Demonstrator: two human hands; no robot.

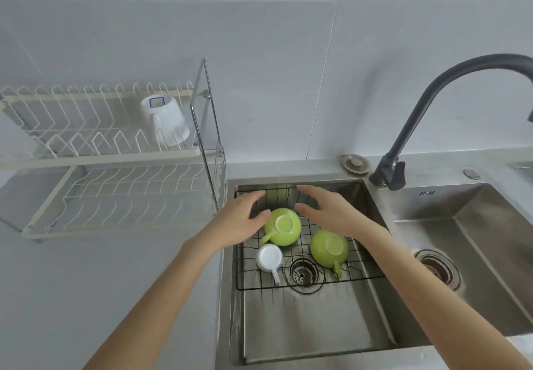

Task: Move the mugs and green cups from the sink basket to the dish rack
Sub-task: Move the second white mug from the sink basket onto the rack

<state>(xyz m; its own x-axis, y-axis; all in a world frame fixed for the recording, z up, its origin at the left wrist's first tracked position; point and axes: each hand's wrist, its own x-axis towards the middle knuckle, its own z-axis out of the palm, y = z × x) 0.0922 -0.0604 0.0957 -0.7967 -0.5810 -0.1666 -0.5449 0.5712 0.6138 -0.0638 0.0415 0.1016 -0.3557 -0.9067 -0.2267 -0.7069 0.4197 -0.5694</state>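
Both hands reach into the sink from the near edge: the left hand (pixel 240 219) hovers with its fingers spread and empty, its fingertips just beside the rim of the farther green cup (pixel 283 226), while the right hand (pixel 331 211) is likewise spread and holds nothing, poised above the wire basket between the two green cups. Nearest of the crockery, the white mug (pixel 269 257) stands upside down on the sink basket (pixel 366 257), base up, its handle pointing toward the camera; set that way it would shed water through the grid to the drain (pixel 302 273) just beside it. The nearer green cup (pixel 329 249) is also inverted, handle pointing near and slightly right, well apart from the white mug. The farther green cup sits base up and tilted a little, handle running down and left toward the white mug, which it nearly touches. From how the hands bracket it, this cup looks to be the next one taken, probably by the left hand, which lies on the rack's side. Beyond the sink, on the table to the left, the dish rack (pixel 109 159) already carries one white mug (pixel 165 120) on its upper tier, leaning mouth down between the prongs with its long axis slanted toward the wall. The dark tap (pixel 432 104) arches over the right.
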